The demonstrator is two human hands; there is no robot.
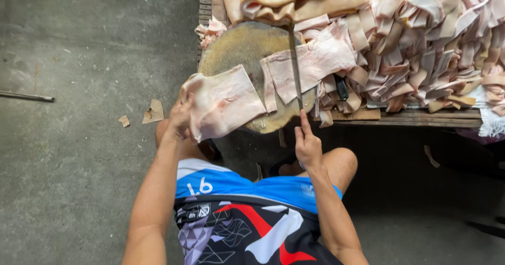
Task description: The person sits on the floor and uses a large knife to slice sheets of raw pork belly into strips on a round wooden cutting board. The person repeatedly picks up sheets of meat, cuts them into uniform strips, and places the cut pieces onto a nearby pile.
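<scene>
Right hand [307, 146] gripping knife [295, 65], left hand [180, 119] clutching pork skin sheet [226, 102], round chopping block [243, 47] between.

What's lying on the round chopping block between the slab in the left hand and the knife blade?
In the head view, a strip of bare wooden chopping block shows, then part of a second pale slab under the knife; the first slab hangs from the left hand.

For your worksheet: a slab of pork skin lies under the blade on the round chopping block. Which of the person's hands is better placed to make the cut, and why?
Probably the right hand: it grips the knife lying across the slab. The left hand holds another piece at the block's edge.
</scene>
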